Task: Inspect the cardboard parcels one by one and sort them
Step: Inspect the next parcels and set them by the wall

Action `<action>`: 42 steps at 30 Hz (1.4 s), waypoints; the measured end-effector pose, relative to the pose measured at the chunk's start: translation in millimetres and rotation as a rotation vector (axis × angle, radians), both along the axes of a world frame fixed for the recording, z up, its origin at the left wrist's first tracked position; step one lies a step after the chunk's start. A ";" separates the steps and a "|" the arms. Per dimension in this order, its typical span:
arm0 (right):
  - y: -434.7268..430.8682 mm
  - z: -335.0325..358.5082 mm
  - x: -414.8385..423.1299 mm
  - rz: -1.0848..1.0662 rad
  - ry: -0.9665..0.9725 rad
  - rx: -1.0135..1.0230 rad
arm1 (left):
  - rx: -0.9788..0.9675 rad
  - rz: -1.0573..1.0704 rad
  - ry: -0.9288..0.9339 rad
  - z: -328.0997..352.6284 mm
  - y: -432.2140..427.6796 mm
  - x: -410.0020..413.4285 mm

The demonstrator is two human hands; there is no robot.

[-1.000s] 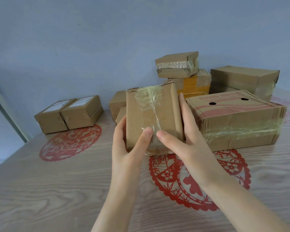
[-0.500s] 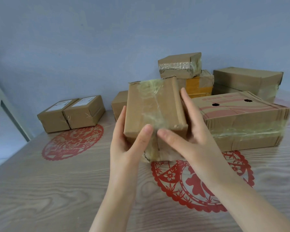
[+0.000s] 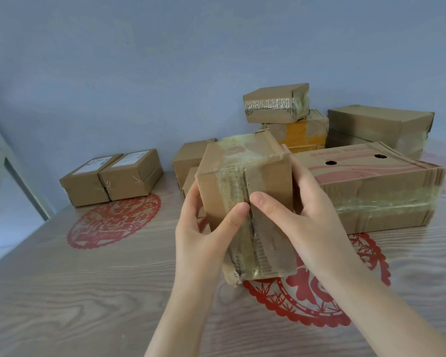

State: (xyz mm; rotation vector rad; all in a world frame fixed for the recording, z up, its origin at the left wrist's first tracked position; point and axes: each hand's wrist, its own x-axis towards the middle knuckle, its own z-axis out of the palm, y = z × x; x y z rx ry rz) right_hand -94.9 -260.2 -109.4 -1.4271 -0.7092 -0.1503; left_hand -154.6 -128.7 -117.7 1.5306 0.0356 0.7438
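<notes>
Head view: left hand (image 3: 204, 240) and right hand (image 3: 312, 215) grip the tilted brown parcel (image 3: 245, 186), thumbs curled onto its yellowed, wrinkled tape along the seam.

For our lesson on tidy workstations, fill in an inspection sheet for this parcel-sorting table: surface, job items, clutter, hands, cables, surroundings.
Surface: wood-grain table with red decals.
Job's things: taped parcel in hand; labelled pair far left; holed box right, with top box on yellow-taped box and back box behind; small boxes behind the parcel.
Clutter: nothing seen.
Hands: left hand and right hand grip the parcel's sides, thumbs on its front.
Cables: nothing seen.
Surroundings: blue-grey wall; pale frame at left.
</notes>
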 end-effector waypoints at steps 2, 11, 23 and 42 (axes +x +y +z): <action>0.3 -0.4 0.4 0.033 0.000 -0.042 | -0.015 0.015 0.002 -1.0 -0.1 -0.3; 1.2 -3.3 1.0 -0.002 -0.020 -0.050 | -0.054 0.014 0.038 2.0 3.1 -1.3; 0.8 -4.5 3.3 0.005 -0.018 -0.100 | 0.003 -0.174 0.085 -1.2 5.8 1.4; 2.6 -8.6 0.0 0.085 0.043 -0.007 | -0.158 -0.156 0.123 -4.3 2.0 1.3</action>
